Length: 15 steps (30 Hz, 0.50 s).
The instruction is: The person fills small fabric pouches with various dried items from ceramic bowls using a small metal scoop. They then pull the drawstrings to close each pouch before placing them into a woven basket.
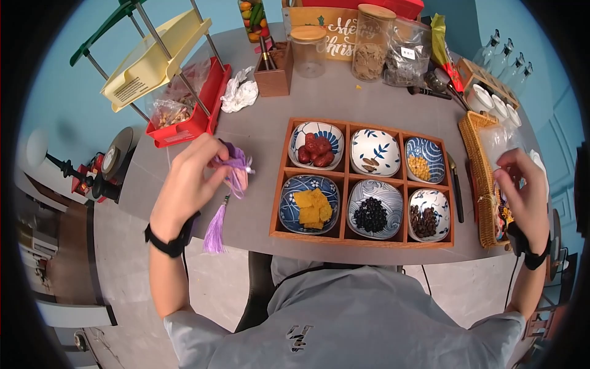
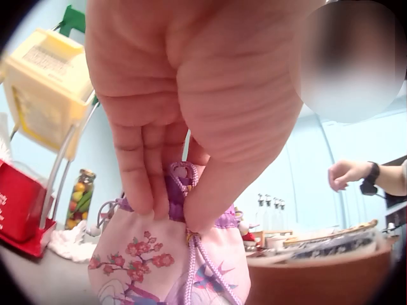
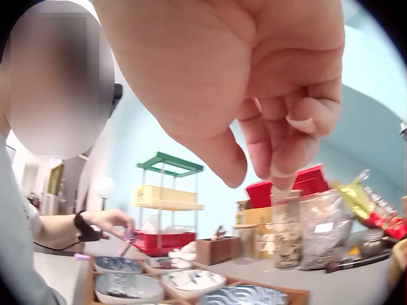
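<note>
A pink and purple drawstring pouch [image 2: 146,260] with printed blossoms hangs from my left hand [image 1: 189,178], which pinches its gathered neck between thumb and fingers. Its purple tassel [image 1: 215,230] dangles over the table's front edge. My right hand [image 1: 522,187] is raised by the wicker basket [image 1: 485,184] at the right, fingers loosely bent, with nothing held. In the middle stands a wooden divided tray [image 1: 369,242] with six patterned bowls, holding red dates [image 1: 318,150], yellow pieces [image 1: 313,208], black beans [image 1: 370,215] and other dry items.
A tiered rack with a red bin [image 1: 184,130] stands at the left, near crumpled tissue [image 1: 239,92] and a wooden box [image 1: 275,77]. Jars [image 1: 309,55] and bags [image 1: 407,55] line the back. A black-handled knife [image 1: 456,190] lies between tray and basket.
</note>
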Motion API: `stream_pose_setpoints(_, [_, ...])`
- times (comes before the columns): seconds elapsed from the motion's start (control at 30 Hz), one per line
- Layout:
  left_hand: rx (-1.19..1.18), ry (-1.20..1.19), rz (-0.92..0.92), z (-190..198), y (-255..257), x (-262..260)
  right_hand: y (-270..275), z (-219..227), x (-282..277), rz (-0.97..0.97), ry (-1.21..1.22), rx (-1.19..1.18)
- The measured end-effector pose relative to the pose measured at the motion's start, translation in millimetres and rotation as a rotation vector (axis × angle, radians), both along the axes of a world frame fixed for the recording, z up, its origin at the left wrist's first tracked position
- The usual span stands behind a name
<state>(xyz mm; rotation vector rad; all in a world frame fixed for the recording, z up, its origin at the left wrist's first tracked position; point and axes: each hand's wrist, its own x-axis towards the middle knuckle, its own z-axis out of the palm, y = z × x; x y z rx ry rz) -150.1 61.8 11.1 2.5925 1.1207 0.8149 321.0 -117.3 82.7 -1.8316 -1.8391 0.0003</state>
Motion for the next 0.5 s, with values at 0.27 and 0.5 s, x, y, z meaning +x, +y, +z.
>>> stream_pose_setpoints(0.27, [0.228, 0.032, -0.381, 37, -86, 34, 41, -19, -144, 1.035, -0.174, 0.145])
stream_pose_setpoints(0.5, [0.241, -0.057, -0.596, 32, -98, 37, 66, -41, -170, 1.101, -0.241, 0.133])
